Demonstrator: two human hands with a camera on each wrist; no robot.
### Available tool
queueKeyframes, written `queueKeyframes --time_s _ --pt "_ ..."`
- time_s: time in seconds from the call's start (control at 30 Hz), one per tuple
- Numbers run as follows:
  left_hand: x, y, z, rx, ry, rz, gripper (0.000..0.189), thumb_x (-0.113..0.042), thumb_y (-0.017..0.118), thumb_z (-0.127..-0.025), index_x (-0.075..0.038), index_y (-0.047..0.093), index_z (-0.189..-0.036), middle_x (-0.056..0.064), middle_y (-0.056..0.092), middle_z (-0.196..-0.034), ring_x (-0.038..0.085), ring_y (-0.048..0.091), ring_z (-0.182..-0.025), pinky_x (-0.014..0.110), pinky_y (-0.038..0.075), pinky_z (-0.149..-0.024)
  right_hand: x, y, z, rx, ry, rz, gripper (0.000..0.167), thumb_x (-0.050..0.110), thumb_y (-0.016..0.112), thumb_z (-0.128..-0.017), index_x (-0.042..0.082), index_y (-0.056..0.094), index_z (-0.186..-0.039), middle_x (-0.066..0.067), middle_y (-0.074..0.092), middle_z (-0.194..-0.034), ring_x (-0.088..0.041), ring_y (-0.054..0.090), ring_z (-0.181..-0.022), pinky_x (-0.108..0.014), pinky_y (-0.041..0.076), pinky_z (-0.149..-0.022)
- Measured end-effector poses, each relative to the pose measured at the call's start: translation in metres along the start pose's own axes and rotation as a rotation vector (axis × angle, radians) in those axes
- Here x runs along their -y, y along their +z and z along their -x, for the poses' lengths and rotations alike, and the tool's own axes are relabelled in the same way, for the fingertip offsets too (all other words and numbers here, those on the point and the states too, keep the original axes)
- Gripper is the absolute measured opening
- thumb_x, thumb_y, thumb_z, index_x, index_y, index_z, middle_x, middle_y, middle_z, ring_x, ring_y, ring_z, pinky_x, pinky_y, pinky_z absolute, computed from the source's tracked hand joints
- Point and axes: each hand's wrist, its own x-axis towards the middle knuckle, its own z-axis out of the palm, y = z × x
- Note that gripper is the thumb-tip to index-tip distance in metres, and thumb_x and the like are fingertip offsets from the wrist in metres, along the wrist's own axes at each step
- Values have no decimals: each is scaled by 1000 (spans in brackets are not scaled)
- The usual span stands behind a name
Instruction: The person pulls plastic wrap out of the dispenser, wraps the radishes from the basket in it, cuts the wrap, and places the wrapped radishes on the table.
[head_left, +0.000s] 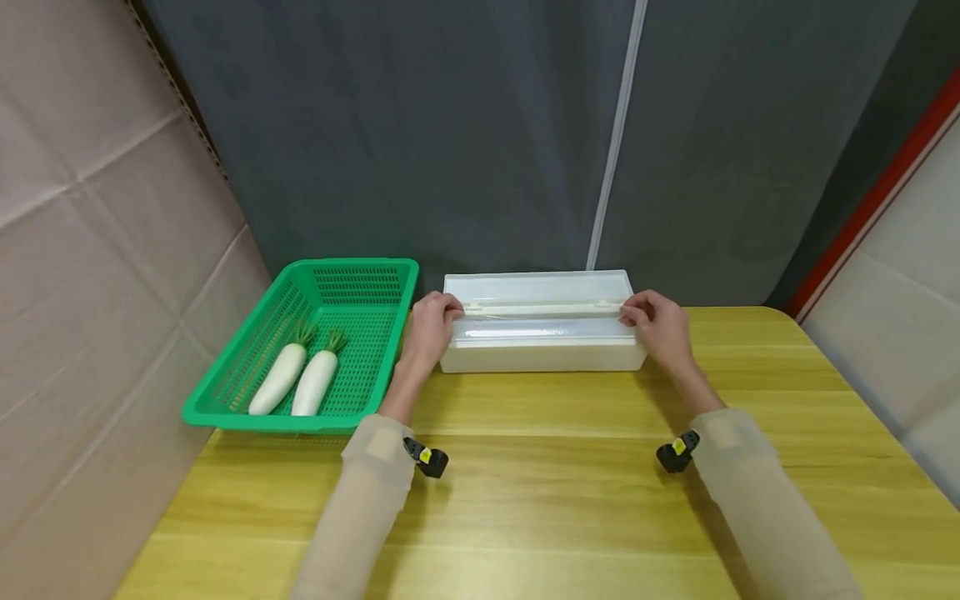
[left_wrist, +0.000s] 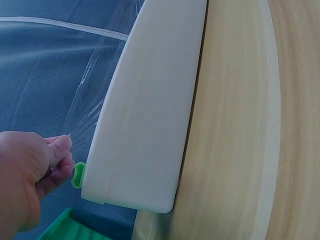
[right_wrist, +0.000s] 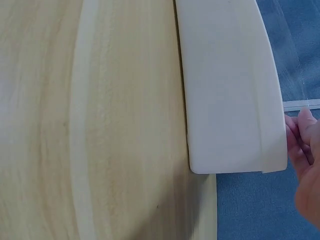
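Observation:
A white cling film dispenser box (head_left: 543, 360) stands on the table with its lid (head_left: 536, 286) raised. A film roll (head_left: 547, 327) shows inside. At the box's left end, my left hand (head_left: 433, 327) pinches a corner of clear cling film (left_wrist: 90, 112) between thumb and fingers; the film runs in creases back toward the box. My right hand (head_left: 660, 329) is at the right end, thumb and fingertips together on the film's other corner, which is hard to see. In the left wrist view, a small green tab (left_wrist: 78, 175) sits on the box's edge beside the left fingers.
Left of the box, a green basket (head_left: 390, 350) holds two white radishes (head_left: 279, 379) with short green stems. It stands close to my left forearm. A dark curtain (head_left: 420, 133) hangs behind the wooden table (head_left: 547, 500); pale walls rise on both sides.

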Motion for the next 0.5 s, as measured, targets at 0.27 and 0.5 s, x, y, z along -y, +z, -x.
queueKeyframes --time_s 0.27,0.5 --pt "-4 -3 -6 -13 -10 -29 10 -6 68 -97 -1 74 -91 12 65 -90 30 65 -87 38 56 -78 2 1 -7 -54 -23 32 13 6 68 -96 -6 68 -95 -21 69 -85 -26 63 -71 -5 44 -63" --pt "-8 -7 -10 -29 -11 -31 11 -7 67 -97 0 74 -91 14 65 -91 31 64 -89 39 55 -80 5 -1 -13 -114 -65 19 12 3 69 -95 -8 67 -90 -22 69 -79 -14 62 -62 -4 43 -59"
